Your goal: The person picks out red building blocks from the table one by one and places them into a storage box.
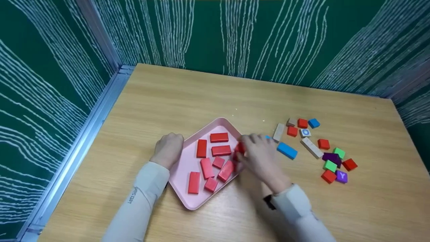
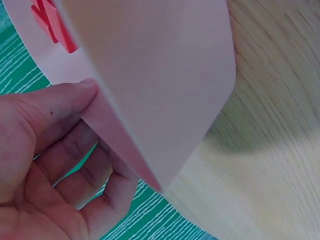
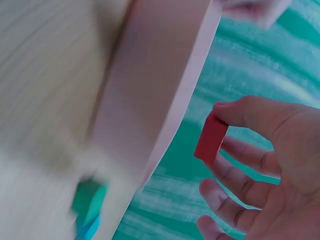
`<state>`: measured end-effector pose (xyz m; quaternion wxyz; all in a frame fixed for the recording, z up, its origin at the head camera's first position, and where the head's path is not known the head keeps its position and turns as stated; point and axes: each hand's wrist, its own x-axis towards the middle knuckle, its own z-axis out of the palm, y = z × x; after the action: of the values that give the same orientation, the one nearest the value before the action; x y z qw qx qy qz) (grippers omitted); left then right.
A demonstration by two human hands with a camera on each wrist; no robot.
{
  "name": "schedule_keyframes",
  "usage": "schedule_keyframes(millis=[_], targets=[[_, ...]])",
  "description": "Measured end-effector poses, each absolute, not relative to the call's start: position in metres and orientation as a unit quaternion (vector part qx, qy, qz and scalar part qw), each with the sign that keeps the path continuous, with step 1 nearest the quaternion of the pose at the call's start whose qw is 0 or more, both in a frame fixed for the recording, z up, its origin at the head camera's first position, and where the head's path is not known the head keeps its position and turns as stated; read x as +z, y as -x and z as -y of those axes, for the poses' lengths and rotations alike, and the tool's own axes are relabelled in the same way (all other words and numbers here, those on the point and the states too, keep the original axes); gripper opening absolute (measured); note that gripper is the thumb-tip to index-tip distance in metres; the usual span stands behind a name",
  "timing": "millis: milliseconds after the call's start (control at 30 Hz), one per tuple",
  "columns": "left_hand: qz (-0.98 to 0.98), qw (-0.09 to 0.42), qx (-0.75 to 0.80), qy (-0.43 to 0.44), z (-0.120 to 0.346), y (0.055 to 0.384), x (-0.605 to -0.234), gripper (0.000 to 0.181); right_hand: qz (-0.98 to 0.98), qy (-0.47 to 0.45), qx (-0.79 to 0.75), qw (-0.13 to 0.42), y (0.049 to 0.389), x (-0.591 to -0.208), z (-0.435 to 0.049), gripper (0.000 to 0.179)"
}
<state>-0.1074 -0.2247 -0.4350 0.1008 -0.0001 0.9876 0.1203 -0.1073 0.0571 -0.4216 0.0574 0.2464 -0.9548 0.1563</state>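
A shallow pink tray (image 1: 181,169) lies on the table in front of me, with several red blocks (image 1: 194,182) spread over its floor. On its left side my left hand (image 1: 169,149) grips the rim. The left wrist view shows the thumb over the tray wall (image 2: 165,100) and the fingers beneath. Over the tray's right side is my right hand (image 1: 263,159). Between thumb and fingertips it pinches a red block (image 3: 212,136), seen clearly in the right wrist view. In the head view, the fingers partly hide this block.
Right of the tray lie loose blocks: a blue one (image 1: 287,151), a plain wooden one (image 1: 311,148), several red ones (image 1: 324,144), two green ones (image 1: 330,165), and a purple one marked Y (image 1: 341,176). A green wall with white streaks (image 1: 208,33) borders the wooden table (image 1: 188,90).
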Motion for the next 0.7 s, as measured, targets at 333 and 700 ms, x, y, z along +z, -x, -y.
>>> schedule_keyframes(millis=[333, 700], targets=[[-0.986, 0.107, 0.126, -0.002, 0.217, 0.112, -0.435, 0.016, 0.939, -0.322, 0.118, -0.001, 0.096, -0.432, 0.025, 0.049], [-0.986, 0.099, 0.134, 0.001, 0.227, 0.108, -0.434, 0.017, 0.922, -0.374, 0.101, 0.000, 0.091, -0.448, 0.059, 0.026]])
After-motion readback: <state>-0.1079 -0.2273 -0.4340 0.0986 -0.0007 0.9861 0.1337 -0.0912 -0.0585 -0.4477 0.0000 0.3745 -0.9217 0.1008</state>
